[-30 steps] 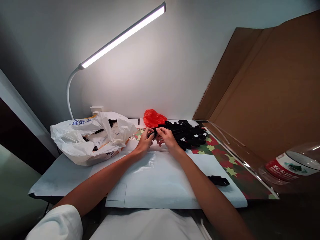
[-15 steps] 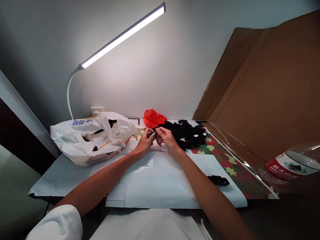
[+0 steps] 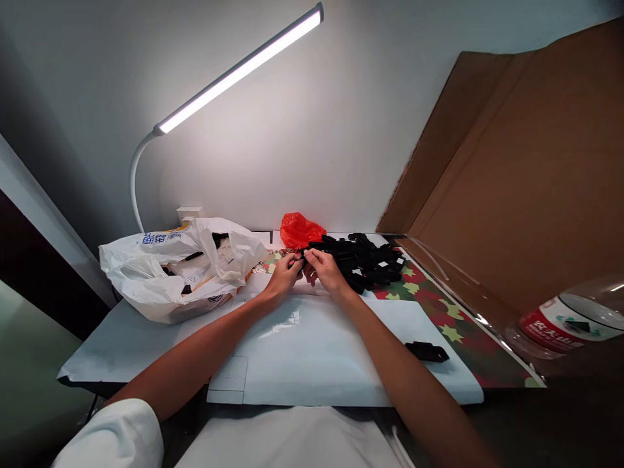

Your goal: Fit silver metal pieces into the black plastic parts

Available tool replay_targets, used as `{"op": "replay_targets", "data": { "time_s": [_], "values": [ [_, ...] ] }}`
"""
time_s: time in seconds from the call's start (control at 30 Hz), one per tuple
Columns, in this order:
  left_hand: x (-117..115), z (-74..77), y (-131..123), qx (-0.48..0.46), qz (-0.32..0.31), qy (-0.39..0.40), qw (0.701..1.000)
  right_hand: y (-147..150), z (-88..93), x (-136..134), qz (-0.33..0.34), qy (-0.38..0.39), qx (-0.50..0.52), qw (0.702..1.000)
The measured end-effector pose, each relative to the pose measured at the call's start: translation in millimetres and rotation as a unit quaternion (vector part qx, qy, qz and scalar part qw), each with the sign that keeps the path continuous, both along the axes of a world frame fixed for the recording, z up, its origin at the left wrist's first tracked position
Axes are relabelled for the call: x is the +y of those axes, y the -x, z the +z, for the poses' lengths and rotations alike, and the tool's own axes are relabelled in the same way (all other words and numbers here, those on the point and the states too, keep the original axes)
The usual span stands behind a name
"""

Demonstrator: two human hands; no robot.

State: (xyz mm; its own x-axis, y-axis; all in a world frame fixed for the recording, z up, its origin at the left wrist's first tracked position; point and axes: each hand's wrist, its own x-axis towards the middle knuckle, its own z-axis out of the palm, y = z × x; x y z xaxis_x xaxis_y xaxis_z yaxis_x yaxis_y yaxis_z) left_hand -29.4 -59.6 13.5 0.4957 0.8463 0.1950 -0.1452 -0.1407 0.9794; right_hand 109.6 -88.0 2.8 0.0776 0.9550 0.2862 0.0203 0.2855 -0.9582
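Note:
Close together over the table, my two hands meet at a small black piece [image 3: 303, 254] whose kind I cannot make out. My left hand [image 3: 285, 275] pinches it between thumb and fingers. From the other side, the thumb and fingertips of my right hand [image 3: 324, 269] close on it too. Much of the piece is hidden by the fingers. Just behind and to the right of my right hand lies a heap of flat black parts [image 3: 373, 257], a few with white patches. One more black part [image 3: 427, 351] lies alone beside my right forearm.
White paper sheets [image 3: 312, 351] cover the table front. A white plastic bag [image 3: 160, 305] sits at left below a lit lamp [image 3: 244, 71]. A red bag [image 3: 301, 230] lies against the wall. Cardboard [image 3: 526, 162] and a plastic bottle [image 3: 560, 325] stand at right.
My left hand and fingertips have shifted slightly at the black piece. Both hands stay in the same place, pinching it. The heap and the lone part have not moved.

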Motion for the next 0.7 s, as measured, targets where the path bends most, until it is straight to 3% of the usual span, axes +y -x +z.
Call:
{"op": "replay_targets", "data": {
  "time_s": [0.7],
  "values": [
    [-2.0,-0.1,1.4,0.014,-0.01,0.047,0.999,0.3,-0.3,-4.4,-0.01,-0.025,-0.06,0.998]
  ]
}}
